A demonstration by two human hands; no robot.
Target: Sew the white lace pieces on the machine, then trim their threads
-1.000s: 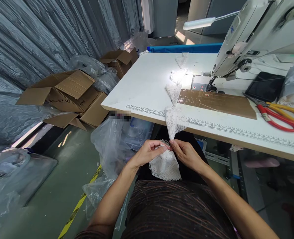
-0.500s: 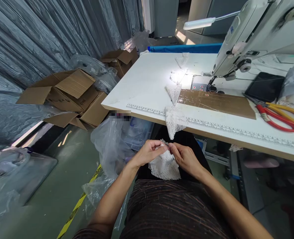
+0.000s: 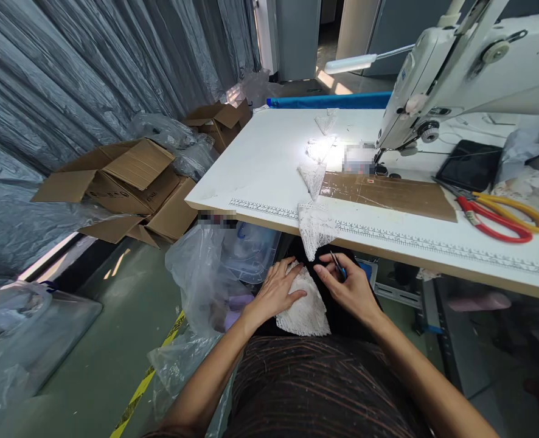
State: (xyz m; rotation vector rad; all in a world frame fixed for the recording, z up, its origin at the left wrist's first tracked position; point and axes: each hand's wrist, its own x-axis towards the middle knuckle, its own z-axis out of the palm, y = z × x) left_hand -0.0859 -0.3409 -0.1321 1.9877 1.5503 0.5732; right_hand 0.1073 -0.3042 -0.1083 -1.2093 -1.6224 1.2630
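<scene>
My left hand (image 3: pixel 279 291) lies flat with fingers spread on a white lace piece (image 3: pixel 305 307) resting on my lap. My right hand (image 3: pixel 345 288) is closed around a small blue-handled thread snipper (image 3: pixel 337 266), just right of the lace. A chain of lace pieces (image 3: pixel 314 224) hangs over the front edge of the white sewing table (image 3: pixel 260 164) and runs back across it toward the sewing machine (image 3: pixel 461 67).
Red and yellow scissors (image 3: pixel 502 216) and a black tablet (image 3: pixel 472 165) lie on the table at right. A brown cardboard strip (image 3: pixel 397 193) is taped before the machine. Open cardboard boxes (image 3: pixel 123 182) and clear plastic bags (image 3: pixel 205 274) sit on the floor at left.
Both hands were pinched together at the lace's top edge. Now the left hand has flattened onto the lace and the right hand has drawn away, showing the snipper.
</scene>
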